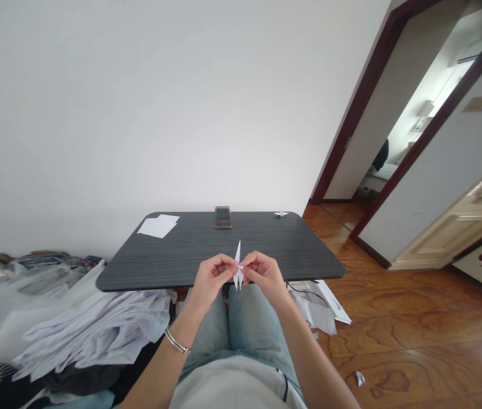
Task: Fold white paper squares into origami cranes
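Between my two hands, just over the near edge of the dark table (172,253), is a folded white paper piece (238,254) with a long point upward and two narrow points downward. My left hand (214,276) pinches it from the left with thumb and forefinger. From the right, my right hand (265,274) pinches the same paper, its fingertips almost meeting the left ones. The fingertips hide the middle folds. On the far right corner of the table lies a small folded white paper figure (281,214).
White paper sheets (158,226) lie at the table's left, and a phone (223,217) at the back middle by the wall. Piled clothes (108,326) fill the floor on the left. Papers and a dark cable (315,295) sit low at the right, and a paper scrap (360,378) on the floor.
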`<action>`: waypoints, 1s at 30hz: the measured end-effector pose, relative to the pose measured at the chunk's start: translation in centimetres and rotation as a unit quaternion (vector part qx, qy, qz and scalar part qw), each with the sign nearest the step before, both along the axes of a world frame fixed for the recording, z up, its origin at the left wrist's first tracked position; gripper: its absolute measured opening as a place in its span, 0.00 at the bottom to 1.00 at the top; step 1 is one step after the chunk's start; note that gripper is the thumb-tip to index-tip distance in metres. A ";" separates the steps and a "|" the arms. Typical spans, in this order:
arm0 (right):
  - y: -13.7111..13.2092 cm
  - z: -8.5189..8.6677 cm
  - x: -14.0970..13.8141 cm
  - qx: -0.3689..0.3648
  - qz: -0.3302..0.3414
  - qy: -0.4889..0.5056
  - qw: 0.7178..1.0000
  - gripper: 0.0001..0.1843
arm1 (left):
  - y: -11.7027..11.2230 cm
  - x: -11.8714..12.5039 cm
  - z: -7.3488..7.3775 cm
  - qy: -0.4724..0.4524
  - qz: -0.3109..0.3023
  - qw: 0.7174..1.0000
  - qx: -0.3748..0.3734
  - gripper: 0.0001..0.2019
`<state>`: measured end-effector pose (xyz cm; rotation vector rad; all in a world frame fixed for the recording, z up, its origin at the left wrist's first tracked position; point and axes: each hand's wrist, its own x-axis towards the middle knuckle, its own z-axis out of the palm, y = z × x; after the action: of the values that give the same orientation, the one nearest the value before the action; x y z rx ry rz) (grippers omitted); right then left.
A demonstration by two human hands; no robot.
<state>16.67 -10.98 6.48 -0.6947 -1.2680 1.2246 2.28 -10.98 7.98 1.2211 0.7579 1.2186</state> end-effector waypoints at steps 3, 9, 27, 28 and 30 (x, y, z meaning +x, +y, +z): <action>-0.1 0.1 0.1 -0.013 0.001 0.004 1.000 0.10 | -0.1 -0.1 0.1 0.009 0.014 1.000 -0.004 0.09; -0.1 0.0 0.3 -0.045 -0.009 -0.022 0.999 0.12 | 0.1 -0.4 0.1 0.035 0.017 0.999 -0.006 0.09; -0.5 0.1 0.3 0.110 -0.017 -0.005 0.994 0.01 | -0.3 -0.3 0.7 0.002 -0.003 0.999 0.052 0.04; -0.5 0.1 0.3 0.112 -0.020 -0.008 0.994 0.02 | -0.4 -0.3 0.7 -0.001 -0.005 0.999 0.052 0.04; -0.6 0.2 0.4 0.108 -0.024 -0.014 0.994 0.02 | -0.5 -0.2 0.8 -0.005 -0.007 0.999 0.052 0.05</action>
<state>17.06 -11.59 6.65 -0.5822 -1.3754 1.0247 2.04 -11.44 8.80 1.3038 0.6840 1.2640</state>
